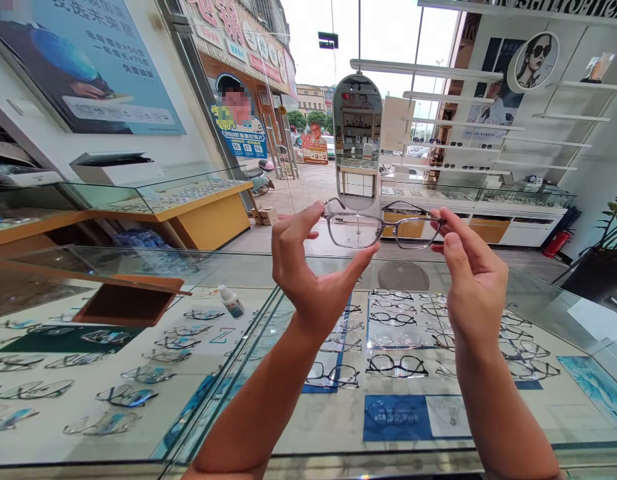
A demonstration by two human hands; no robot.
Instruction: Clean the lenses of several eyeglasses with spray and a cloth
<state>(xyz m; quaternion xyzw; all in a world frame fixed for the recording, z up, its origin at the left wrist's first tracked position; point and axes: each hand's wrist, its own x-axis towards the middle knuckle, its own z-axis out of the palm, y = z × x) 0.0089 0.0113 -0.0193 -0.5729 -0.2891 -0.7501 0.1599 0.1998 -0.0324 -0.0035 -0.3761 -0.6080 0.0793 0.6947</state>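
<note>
A pair of eyeglasses (355, 230) with a thin, greyish see-through frame is held up above the glass counter, its lenses side by side. My left hand (313, 273) grips it at the left end, the fingers at the hinge and the thumb just under the left lens. At the other end, my right hand (473, 280) pinches the right hinge between thumb and fingertips. Both temples point away from me, partly hidden. Below my hands, rows of eyeglasses (397, 365) lie inside the glass display case (333, 433).
A small white bottle (231, 301) stands on the counter at left, near a brown tray (131, 303). Farther off are a standing mirror (358, 133), another display counter (203, 213), wall shelves (463, 123), a fire extinguisher (557, 244) and a potted plant (601, 260).
</note>
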